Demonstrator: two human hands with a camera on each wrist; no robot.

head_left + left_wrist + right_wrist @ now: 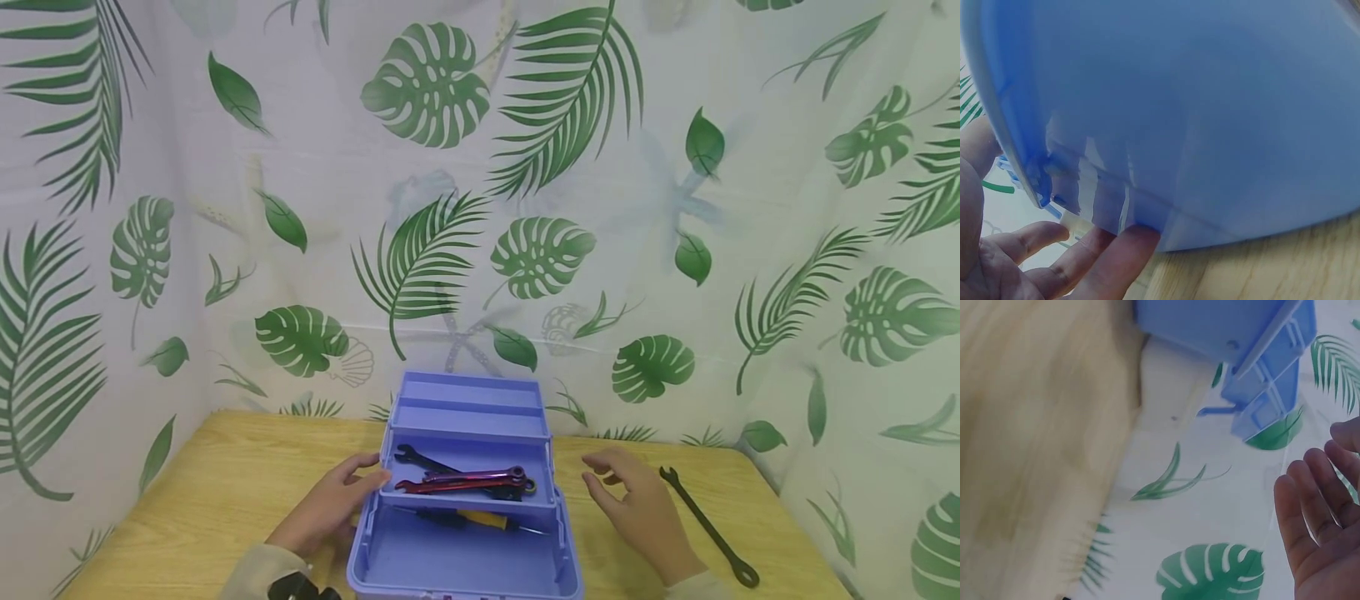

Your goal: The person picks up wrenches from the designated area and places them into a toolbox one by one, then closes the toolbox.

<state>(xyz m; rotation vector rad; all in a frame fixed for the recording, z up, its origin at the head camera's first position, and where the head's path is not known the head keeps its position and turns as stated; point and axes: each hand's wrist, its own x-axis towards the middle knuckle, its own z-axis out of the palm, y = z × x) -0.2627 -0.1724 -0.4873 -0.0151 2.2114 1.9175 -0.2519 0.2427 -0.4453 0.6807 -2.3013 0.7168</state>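
Note:
A blue-purple toolbox [465, 575] stands with its lid [471, 408] up and its upper tray [480, 450] raised at the back. In that tray lie several wrenches, among them a red wrench [457, 485], a purple wrench [472, 476] and a black one [423, 458]. A screwdriver [480, 518] with a yellow and black handle is in the lower compartment. My left hand [330, 504] rests against the box's left side, its thumb by the tray edge and its fingertips [1138, 240] touching the outer wall. Right of the box, my right hand [637, 508] is held empty, fingers loosely bent.
A black wrench [708, 529] lies on the wooden table [247, 467], right of my right hand. Behind the table hangs a white cloth [315, 258] printed with green leaves.

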